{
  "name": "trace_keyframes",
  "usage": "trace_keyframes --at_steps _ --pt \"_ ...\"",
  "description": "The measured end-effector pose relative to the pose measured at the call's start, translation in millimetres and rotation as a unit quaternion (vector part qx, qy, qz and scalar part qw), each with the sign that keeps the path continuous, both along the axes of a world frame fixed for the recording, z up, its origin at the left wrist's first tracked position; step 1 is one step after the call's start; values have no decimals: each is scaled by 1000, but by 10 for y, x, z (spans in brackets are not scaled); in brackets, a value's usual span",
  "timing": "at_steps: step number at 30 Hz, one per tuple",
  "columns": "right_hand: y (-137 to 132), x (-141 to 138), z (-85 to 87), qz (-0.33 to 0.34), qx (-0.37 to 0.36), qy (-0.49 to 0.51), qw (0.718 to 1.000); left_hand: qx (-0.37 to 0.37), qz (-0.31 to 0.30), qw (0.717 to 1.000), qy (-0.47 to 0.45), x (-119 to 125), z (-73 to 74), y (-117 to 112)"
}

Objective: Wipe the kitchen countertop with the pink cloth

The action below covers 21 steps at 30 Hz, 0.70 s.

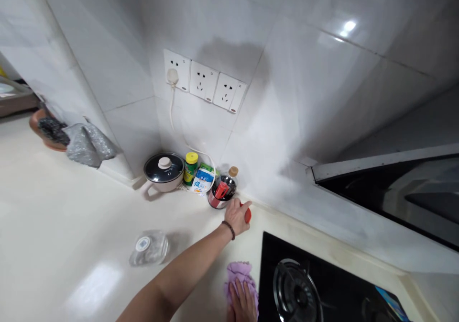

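My left arm stretches across the cream counter (71, 226) toward the tiled back wall. My left hand (235, 216), with a dark bead bracelet at the wrist, is closed around a small red object (247, 215) at the foot of the wall; most of that object is hidden by my fingers. My right hand (243, 304) lies flat, fingers stretched out, on a crumpled purple cloth (238, 272) at the counter's near edge, just left of the black gas hob (322, 283).
Along the wall stand a dark jar with a red-and-black label (222, 193), a white-and-blue packet (202, 180), a yellow-lidded green tub (190, 167) and a small lidded pot (164, 171). A clear lidded container (148, 248) sits on the counter. Wall sockets (204, 80) and a range hood (394, 188) are above.
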State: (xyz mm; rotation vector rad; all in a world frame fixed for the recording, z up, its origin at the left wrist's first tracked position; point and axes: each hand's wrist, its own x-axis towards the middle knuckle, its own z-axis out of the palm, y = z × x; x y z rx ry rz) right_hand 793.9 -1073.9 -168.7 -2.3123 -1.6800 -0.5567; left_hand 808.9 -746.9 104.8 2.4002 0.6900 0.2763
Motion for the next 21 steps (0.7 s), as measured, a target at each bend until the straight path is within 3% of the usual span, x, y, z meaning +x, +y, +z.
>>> trace_keyframes --at_steps 4,9,13,15,16,17,19,21 --pt "0 -50 78 -2 -22 69 997 28 24 999 6 377 -38 96" --pt "75 -233 239 -74 -6 164 984 71 44 996 16 662 -21 164" --pt "122 -303 324 -73 2 184 980 80 48 994 -48 530 -162 -79" --pt "115 -290 290 -75 -5 173 982 15 14 992 -124 357 -366 -369" --pt "104 -273 256 -76 -8 166 983 -63 14 984 -168 275 -493 -529" --pt "89 -250 215 -77 -8 159 984 -186 46 958 -214 209 -624 -676" --pt "48 -188 135 -61 -6 141 988 -433 155 847 -267 149 -860 -869" --pt "0 -119 83 -26 -13 114 993 -561 227 748 -272 189 -1017 -871"
